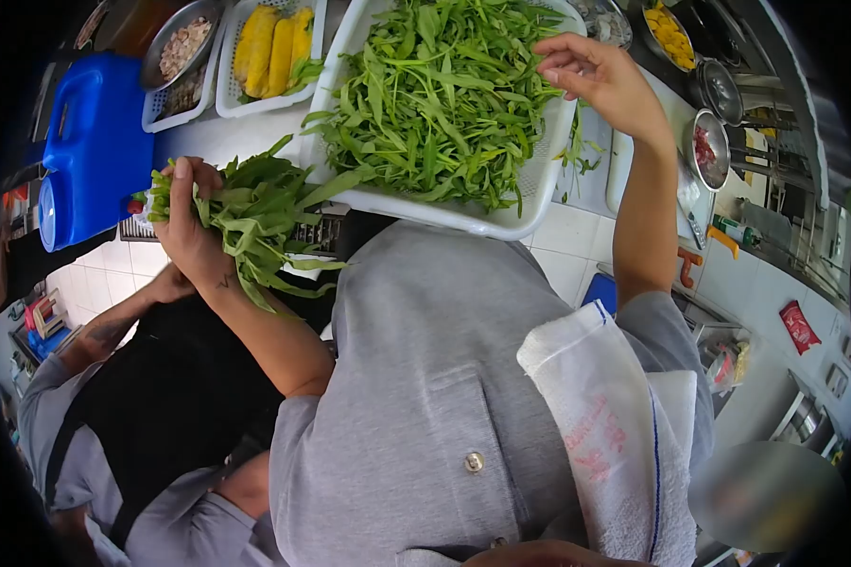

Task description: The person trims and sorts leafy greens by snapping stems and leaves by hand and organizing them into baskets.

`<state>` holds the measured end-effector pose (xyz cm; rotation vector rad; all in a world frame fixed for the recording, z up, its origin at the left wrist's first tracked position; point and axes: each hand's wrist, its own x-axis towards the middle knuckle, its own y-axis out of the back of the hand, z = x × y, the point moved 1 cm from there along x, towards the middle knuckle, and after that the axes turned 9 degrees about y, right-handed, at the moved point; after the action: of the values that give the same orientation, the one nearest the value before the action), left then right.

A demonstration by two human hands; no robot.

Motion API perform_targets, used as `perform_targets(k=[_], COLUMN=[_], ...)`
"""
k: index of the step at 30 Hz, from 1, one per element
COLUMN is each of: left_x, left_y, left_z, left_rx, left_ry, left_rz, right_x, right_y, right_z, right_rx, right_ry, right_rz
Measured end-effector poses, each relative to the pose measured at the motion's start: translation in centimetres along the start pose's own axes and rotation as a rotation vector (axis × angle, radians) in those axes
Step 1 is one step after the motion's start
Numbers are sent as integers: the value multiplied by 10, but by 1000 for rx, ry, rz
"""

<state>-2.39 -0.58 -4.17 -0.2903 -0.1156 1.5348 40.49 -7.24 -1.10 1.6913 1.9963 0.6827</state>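
Note:
My left hand (191, 213) is closed round the stems of a bunch of leafy greens (260, 213), whose leaves hang to the right over my forearm. A white plastic basket (550, 194) holds a large heap of loose green leaves and stems (435, 104). Over the basket's right rim is my right hand (586, 71), its fingers loosely bent near the edge of the heap. Whether anything small lies between those fingertips I cannot make out.
At the left stand a blue jug (99, 142), a bowl of chopped pieces (184, 47) and a basket of yellow items (272, 57). A co-worker in a black apron (180, 387) is close at left. Metal bowls (709, 149) and a knife (695, 230) lie right.

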Motion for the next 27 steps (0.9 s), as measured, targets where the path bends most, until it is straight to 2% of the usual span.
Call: perform_targets(k=[2,5,7,9,11,12,14,16,17,18,21,23,24,26,27], left_x=[1,1,5,7,9,12,14,16,17,19,16,11,11,12,12], left_y=[-4,-21,-23,-30,-38,-40,-44,-47,-42,-33,-17,-7,-2,5,5], left_z=[1,9,9,12,15,15,15,16,14,10,8,6,3,-3,-5], left_rx=[-89,-54,-52,-57,-74,-76,-82,-19,-22,-19,-24,-20,-36,-51,-56], left_ry=[-26,-37,-46,-24,-23,-21,-19,10,12,10,5,4,13,55,55], left_rz=[69,136,144,132,138,129,116,182,184,181,226,260,265,276,274], right_x=[-1,4,16,38,68,78,90,76,56,39,0,-7,-8,-9,-4], right_y=[-8,-26,-45,-58,-76,-91,-129,-169,-188,-178,-135,-97,-99,-105,-117], right_z=[7,4,-11,-18,-10,-9,-2,7,10,-5,-16,-27,-32,-38,-37], right_rx=[-28,-54,-203,-227,-404,-404,-587,-712,-551,-495,-524,-382,-386,-646,-652], right_ry=[28,25,131,148,423,422,335,370,366,325,433,203,211,229,227], right_rz=[33,-1,100,112,266,268,190,-82,-164,-378,-414,-695,-703,-526,-525])
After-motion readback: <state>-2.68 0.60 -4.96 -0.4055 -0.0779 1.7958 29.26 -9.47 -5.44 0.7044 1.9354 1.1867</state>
